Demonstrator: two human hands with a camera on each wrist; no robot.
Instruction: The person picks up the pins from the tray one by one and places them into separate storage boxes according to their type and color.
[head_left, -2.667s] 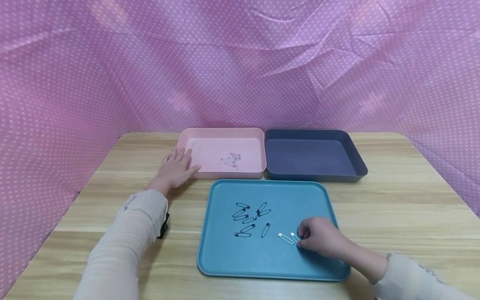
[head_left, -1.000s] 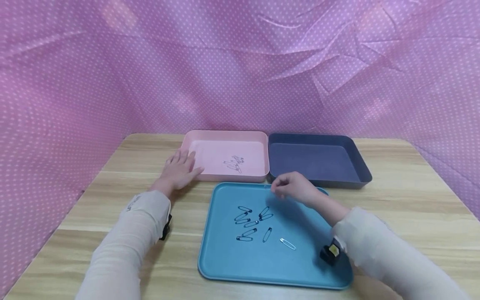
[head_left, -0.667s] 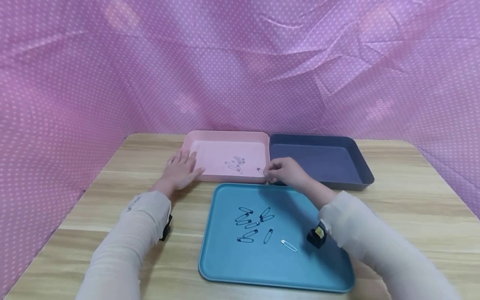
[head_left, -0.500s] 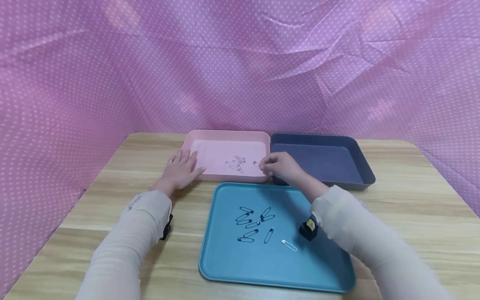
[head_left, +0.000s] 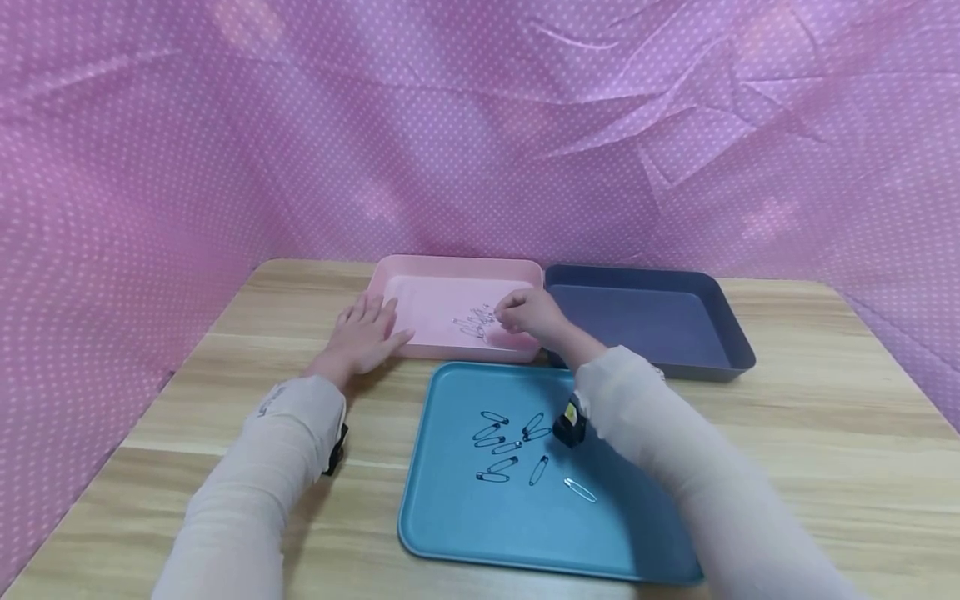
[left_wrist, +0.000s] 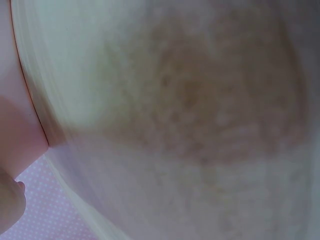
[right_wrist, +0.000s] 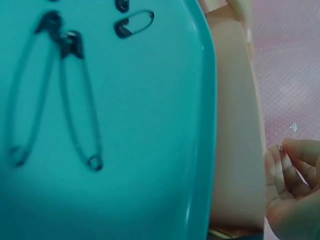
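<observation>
My right hand (head_left: pixel 504 313) hovers over the pink tray (head_left: pixel 450 266), pinching a silver safety pin (right_wrist: pixel 288 135) just right of a small pile of silver pins (head_left: pixel 472 326). The right wrist view shows my fingertips (right_wrist: pixel 292 172) closed on the thin wire beside the pink tray's wall (right_wrist: pixel 235 125). My left hand (head_left: pixel 366 330) lies flat on the table, its fingers touching the pink tray's front left corner. The teal tray (head_left: pixel 465 533) in front holds several black safety pins (head_left: pixel 504 442) and one silver pin (head_left: pixel 580 489). The left wrist view is a blur.
A dark blue-grey tray (head_left: pixel 705 283) stands to the right of the pink one with nothing seen in it. Pink dotted cloth (head_left: pixel 480 125) walls in the wooden table (head_left: pixel 825 400) at the back and both sides. A small black camera (head_left: pixel 570 422) hangs under my right wrist.
My right hand picked a silver pin off the teal tray and carried it up and left over the pink tray. The left hand has stayed put.
</observation>
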